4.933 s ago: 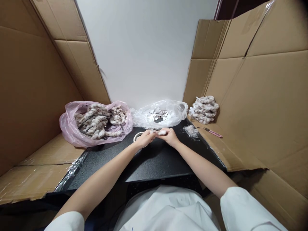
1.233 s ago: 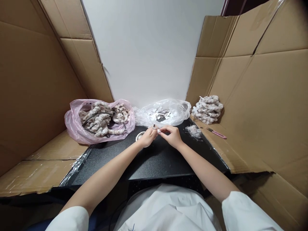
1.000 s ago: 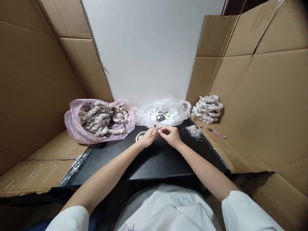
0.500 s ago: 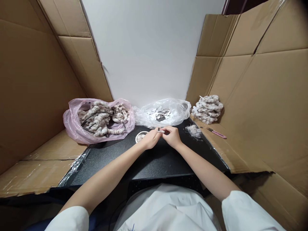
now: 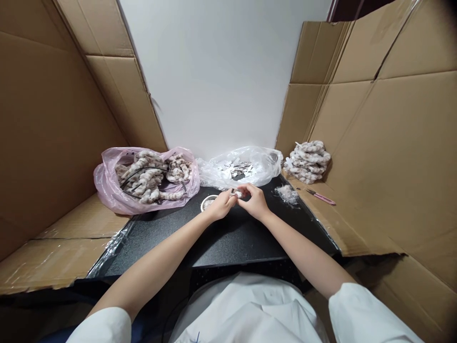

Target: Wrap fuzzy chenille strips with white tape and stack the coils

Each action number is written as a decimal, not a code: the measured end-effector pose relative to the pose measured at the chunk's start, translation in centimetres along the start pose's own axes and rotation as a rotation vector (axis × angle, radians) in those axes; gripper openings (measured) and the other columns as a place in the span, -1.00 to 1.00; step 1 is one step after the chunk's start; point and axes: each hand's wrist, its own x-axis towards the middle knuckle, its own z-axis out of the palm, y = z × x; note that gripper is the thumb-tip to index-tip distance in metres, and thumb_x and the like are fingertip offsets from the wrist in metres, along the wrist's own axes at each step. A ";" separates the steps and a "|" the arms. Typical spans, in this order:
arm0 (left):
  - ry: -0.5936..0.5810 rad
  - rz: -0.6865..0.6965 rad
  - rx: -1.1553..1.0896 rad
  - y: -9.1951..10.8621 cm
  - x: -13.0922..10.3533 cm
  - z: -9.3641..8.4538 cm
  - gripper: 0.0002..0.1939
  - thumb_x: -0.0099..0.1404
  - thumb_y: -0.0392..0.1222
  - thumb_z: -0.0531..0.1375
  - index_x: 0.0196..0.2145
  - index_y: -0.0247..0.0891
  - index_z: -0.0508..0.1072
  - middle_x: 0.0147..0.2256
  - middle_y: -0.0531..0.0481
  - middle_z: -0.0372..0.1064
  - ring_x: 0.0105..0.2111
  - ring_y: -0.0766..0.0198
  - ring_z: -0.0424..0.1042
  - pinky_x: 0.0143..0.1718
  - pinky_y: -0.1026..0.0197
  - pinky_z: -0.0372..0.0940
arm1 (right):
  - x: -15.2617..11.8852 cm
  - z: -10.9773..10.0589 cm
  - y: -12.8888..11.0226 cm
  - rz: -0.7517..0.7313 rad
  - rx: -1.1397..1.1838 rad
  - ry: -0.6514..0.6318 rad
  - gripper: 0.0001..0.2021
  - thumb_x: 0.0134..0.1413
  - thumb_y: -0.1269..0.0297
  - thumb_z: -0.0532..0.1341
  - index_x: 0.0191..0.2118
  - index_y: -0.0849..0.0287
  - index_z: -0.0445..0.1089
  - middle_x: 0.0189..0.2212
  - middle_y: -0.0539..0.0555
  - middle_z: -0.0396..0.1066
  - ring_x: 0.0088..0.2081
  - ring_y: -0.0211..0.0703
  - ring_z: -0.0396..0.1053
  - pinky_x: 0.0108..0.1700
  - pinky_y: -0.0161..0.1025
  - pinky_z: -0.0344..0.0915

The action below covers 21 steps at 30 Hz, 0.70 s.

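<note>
In front of me, over the black tabletop [image 5: 167,243], both hands meet at a small fluffy white-and-brown fur strip [image 5: 237,193] with a dark end. My left hand [image 5: 222,205] pinches it from the left, fingers closed. My right hand [image 5: 254,202] has its thumb and fingers curled around its right side. Much of the strip is hidden by the fingers. Just left of my left hand sits a round white-rimmed dish or ring [image 5: 204,204] with pale fluff inside, partly covered by that hand.
A pink plastic bag [image 5: 107,193] of fluffy fur strips lies at left. Behind the hands, a clear bag [image 5: 269,166] holds small white tags. To the right are loose fluff [image 5: 287,195], pink-handled thread snips [image 5: 323,196] and a bundled fur coil [image 5: 310,162]. Cardboard walls [image 5: 385,143] flank the table.
The fingers of my right hand have lifted and spread a little, and more of the fluffy strip shows between the hands. My left hand has shifted slightly left.
</note>
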 end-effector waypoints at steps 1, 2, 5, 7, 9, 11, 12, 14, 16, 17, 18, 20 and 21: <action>0.003 -0.002 -0.008 -0.2 0.0 0.0 -0.79 0.27 -0.15 -0.09 -0.50 -0.23 0.13 -0.54 0.11 0.13 -0.50 0.33 0.12 -0.42 0.26 0.07 | 0.0 -0.3 -0.1 -0.028 -0.005 0.000 -0.79 -0.17 0.41 0.25 -0.29 0.17 0.42 -0.46 0.00 0.38 -0.46 -0.24 0.30 -0.38 -0.30 0.30; 0.006 -0.007 -0.013 -0.3 0.0 -0.1 -0.77 0.28 -0.14 -0.10 -0.51 -0.23 0.12 -0.55 0.11 0.11 -0.51 0.34 0.11 -0.43 0.26 0.06 | 0.1 -0.5 -0.1 -0.052 -0.011 0.001 -0.81 -0.16 0.40 0.26 -0.30 0.16 0.41 -0.46 0.00 0.37 -0.46 -0.25 0.30 -0.37 -0.30 0.30; 0.012 -0.024 0.000 -0.6 0.0 -0.1 -0.72 0.29 -0.11 -0.12 -0.55 -0.23 0.10 -0.58 0.12 0.07 -0.52 0.35 0.08 -0.44 0.26 0.04 | 0.1 -1.1 -0.3 -0.094 -0.014 0.017 -0.90 -0.11 0.36 0.29 -0.37 0.16 0.40 -0.49 -0.01 0.37 -0.48 -0.25 0.31 -0.37 -0.29 0.30; 0.012 -0.019 0.008 -0.7 0.0 -0.2 -0.70 0.29 -0.11 -0.13 -0.56 -0.23 0.09 -0.59 0.12 0.07 -0.53 0.35 0.08 -0.44 0.26 0.04 | 0.1 -1.1 -0.4 -0.106 -0.006 0.019 -0.97 -0.06 0.35 0.28 -0.43 0.16 0.41 -0.50 0.00 0.40 -0.48 -0.24 0.33 -0.37 -0.28 0.31; 0.008 -0.010 -0.001 -0.6 0.0 -0.2 -0.69 0.30 -0.10 -0.13 -0.57 -0.23 0.08 -0.60 0.12 0.06 -0.54 0.35 0.07 -0.44 0.25 0.04 | 0.1 -0.9 -0.4 -0.113 0.011 0.016 -0.94 -0.02 0.35 0.26 -0.47 0.15 0.44 -0.50 0.03 0.44 -0.46 -0.22 0.36 -0.36 -0.26 0.32; -0.001 -0.009 -0.017 -0.5 0.0 -0.2 -0.67 0.31 -0.08 -0.13 -0.58 -0.22 0.08 -0.61 0.13 0.05 -0.55 0.36 0.06 -0.45 0.25 0.03 | 0.1 -0.7 -0.3 -0.104 0.039 0.021 -0.93 -0.01 0.34 0.27 -0.46 0.15 0.47 -0.48 0.05 0.48 -0.43 -0.18 0.40 -0.33 -0.24 0.34; -0.007 -0.009 -0.025 -0.4 0.0 -0.2 -0.66 0.31 -0.07 -0.14 -0.58 -0.22 0.07 -0.62 0.13 0.04 -0.55 0.37 0.05 -0.46 0.25 0.03 | 0.1 -0.6 -0.3 -0.087 0.057 0.026 -0.93 -0.01 0.34 0.27 -0.46 0.15 0.48 -0.47 0.06 0.49 -0.41 -0.17 0.42 -0.32 -0.23 0.35; -0.019 -0.004 -0.041 -0.3 -0.1 -0.2 -0.65 0.32 -0.05 -0.14 -0.58 -0.22 0.07 -0.62 0.14 0.03 -0.56 0.37 0.03 -0.47 0.26 0.02 | 0.1 -0.4 -0.2 -0.025 0.107 0.024 -0.94 -0.04 0.31 0.29 -0.45 0.15 0.51 -0.45 0.08 0.52 -0.38 -0.14 0.44 -0.31 -0.22 0.37; -0.034 0.007 -0.058 -0.2 -0.1 -0.2 -0.66 0.31 -0.06 -0.14 -0.58 -0.22 0.06 -0.62 0.14 0.02 -0.57 0.38 0.02 -0.48 0.26 0.01 | 0.1 -0.3 0.1 0.059 0.184 0.004 -0.92 -0.07 0.28 0.32 -0.43 0.16 0.52 -0.41 0.09 0.53 -0.37 -0.13 0.46 -0.30 -0.22 0.39; -0.043 0.013 -0.063 -0.2 -0.2 -0.2 -0.67 0.31 -0.08 -0.13 -0.58 -0.22 0.06 -0.62 0.14 0.02 -0.57 0.38 0.02 -0.48 0.26 0.01 | 0.1 -0.3 0.3 0.098 0.229 -0.013 -0.90 -0.09 0.26 0.33 -0.42 0.16 0.53 -0.40 0.10 0.54 -0.36 -0.12 0.46 -0.29 -0.21 0.40; -0.052 0.018 -0.066 -0.2 -0.2 -0.3 -0.69 0.30 -0.09 -0.12 -0.57 -0.22 0.07 -0.62 0.14 0.02 -0.57 0.38 0.02 -0.48 0.26 0.01 | 0.1 -0.2 0.5 0.134 0.273 -0.033 -0.88 -0.11 0.25 0.34 -0.41 0.17 0.53 -0.38 0.11 0.54 -0.36 -0.12 0.47 -0.28 -0.21 0.40; -0.071 0.022 -0.074 -0.1 -0.2 -0.3 -0.71 0.28 -0.12 -0.11 -0.57 -0.22 0.07 -0.61 0.14 0.02 -0.57 0.38 0.02 -0.48 0.26 0.01 | 0.0 -0.1 1.0 0.184 0.335 -0.084 -0.85 -0.13 0.22 0.35 -0.40 0.18 0.53 -0.38 0.11 0.54 -0.36 -0.12 0.47 -0.27 -0.20 0.41; -0.076 0.018 -0.082 -0.1 -0.2 -0.3 -0.72 0.28 -0.13 -0.11 -0.57 -0.22 0.07 -0.61 0.14 0.03 -0.57 0.38 0.02 -0.49 0.26 0.01 | 0.0 0.0 1.3 0.196 0.348 -0.112 -0.84 -0.14 0.22 0.35 -0.40 0.18 0.53 -0.39 0.11 0.54 -0.37 -0.12 0.47 -0.27 -0.20 0.40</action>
